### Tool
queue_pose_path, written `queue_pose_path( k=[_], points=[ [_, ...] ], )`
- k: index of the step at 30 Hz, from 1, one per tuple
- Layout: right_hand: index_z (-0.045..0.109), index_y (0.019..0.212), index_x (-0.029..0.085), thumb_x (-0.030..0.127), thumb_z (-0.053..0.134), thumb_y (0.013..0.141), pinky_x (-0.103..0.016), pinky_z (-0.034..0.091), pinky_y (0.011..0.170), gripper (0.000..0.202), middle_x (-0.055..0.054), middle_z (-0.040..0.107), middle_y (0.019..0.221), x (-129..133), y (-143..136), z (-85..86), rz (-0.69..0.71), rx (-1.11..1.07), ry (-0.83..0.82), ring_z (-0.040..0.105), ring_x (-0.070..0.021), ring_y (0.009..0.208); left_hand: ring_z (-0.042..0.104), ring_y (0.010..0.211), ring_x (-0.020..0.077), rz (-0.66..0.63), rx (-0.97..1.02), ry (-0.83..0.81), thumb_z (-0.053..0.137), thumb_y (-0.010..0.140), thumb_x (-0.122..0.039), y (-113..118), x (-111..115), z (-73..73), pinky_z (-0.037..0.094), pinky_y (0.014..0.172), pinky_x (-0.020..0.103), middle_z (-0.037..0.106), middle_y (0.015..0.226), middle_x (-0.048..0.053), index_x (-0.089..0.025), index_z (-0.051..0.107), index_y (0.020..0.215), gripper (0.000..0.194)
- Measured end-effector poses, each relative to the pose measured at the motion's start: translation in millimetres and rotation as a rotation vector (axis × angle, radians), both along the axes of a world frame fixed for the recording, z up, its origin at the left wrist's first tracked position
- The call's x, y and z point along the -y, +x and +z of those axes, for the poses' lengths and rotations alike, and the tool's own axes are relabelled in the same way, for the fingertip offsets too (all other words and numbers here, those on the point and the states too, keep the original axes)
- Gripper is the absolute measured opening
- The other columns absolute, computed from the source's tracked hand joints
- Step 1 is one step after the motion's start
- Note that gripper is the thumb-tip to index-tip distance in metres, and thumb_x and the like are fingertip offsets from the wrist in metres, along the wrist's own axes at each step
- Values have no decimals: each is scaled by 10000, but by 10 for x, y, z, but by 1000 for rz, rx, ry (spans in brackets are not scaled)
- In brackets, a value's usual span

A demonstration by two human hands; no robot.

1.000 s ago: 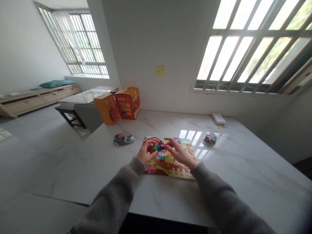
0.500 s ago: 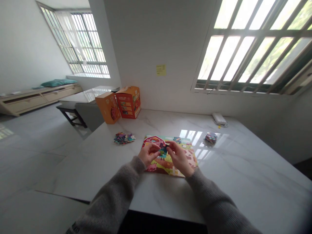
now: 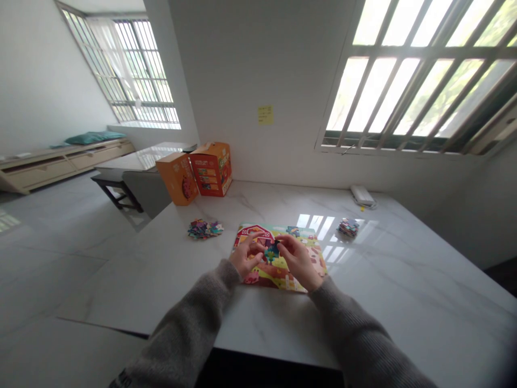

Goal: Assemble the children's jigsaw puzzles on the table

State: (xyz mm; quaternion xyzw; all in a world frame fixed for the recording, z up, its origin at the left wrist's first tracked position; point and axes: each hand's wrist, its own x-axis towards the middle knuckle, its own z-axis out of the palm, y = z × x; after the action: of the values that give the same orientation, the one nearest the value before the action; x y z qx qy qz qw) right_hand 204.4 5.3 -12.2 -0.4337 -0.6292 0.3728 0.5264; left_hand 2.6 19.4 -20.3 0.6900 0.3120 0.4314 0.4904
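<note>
My left hand (image 3: 247,258) is spreading its fingers more than half a second ago, and my right hand (image 3: 298,260) is staying almost where it was, beside the middle of the board.

Largest first, I am seeing one marble table (image 3: 291,328) spreading beneath both hands, and two barred windows, one large window (image 3: 407,97) on the right and one smaller window (image 3: 139,70) at far left. One bench (image 3: 48,171) is running along the left wall with a teal cushion (image 3: 95,138) lying on it, and one second table (image 3: 147,156) is standing beyond mine, one dark stool (image 3: 121,196) beside it.

Two orange boxes are standing side by side at my table's far left: a plain box (image 3: 175,183) and a printed box (image 3: 212,171). One farm-picture board (image 3: 269,274) is lying flat in front of me, partly covered by my two hands. Two piles of pieces are flanking it, a left pile (image 3: 205,229) and a smaller right pile (image 3: 348,228). One white device (image 3: 362,196) is lying near the wall, and one yellow note (image 3: 265,115) is sticking to it.

Smallest, one blue-green piece (image 3: 271,251) is showing over the board's middle, between my hands. My right thumb and fingertips are pinching its edge; my left fingers are standing apart beside it, and I cannot tell whether they are touching it.
</note>
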Motion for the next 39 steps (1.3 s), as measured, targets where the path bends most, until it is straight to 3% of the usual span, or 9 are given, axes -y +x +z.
queue_pose_path(
  k=[3,10,15,19,24,32,39],
  points=[
    [645,1031,205,416,602,903,-315,525,735,251,-37,676,889,25,-28,7,0,-1,1,624,-177,792,683,872,182,-38,-90,64,650,817,-212,-10,2,3,566,827,333,689,968,60,-177,468,1394,606],
    [648,999,210,428,606,903,-311,536,734,242,-28,679,873,42,-60,6,31,-51,-11,632,-176,794,665,900,177,12,-143,131,703,770,-202,-16,-18,-14,558,796,307,681,1081,72,-203,542,1350,602],
    [641,1028,216,429,605,903,-307,524,684,250,-24,654,837,69,-54,55,-1,-15,-5,610,-175,739,644,780,160,41,-52,44,710,781,-228,-6,-7,26,540,761,306,656,868,27,-185,566,1318,557],
    [599,1203,229,384,599,918,-305,525,673,324,-14,620,818,107,-61,80,2,57,46,596,-171,719,597,677,142,73,52,-24,714,788,-258,12,-5,51,524,693,293,586,734,-18,-182,550,1317,559],
    [474,1401,270,296,602,921,-367,553,788,497,-44,638,963,108,-41,39,18,249,203,618,-187,804,596,695,145,101,115,-49,742,780,-325,11,-37,21,525,702,292,588,758,-11,-180,538,1312,588],
    [453,1421,293,245,622,917,-426,555,888,533,-92,596,1171,83,53,60,18,434,352,614,-227,956,589,680,133,85,116,-54,758,775,-310,1,-16,50,517,687,279,581,741,-17,-175,550,1311,591],
    [486,1384,277,242,643,908,-427,547,939,502,-98,579,1185,85,89,109,3,494,425,598,-256,1079,581,669,125,50,138,-35,745,781,-261,-3,28,106,515,686,279,585,744,-14,-173,566,1304,559]
  ],
)
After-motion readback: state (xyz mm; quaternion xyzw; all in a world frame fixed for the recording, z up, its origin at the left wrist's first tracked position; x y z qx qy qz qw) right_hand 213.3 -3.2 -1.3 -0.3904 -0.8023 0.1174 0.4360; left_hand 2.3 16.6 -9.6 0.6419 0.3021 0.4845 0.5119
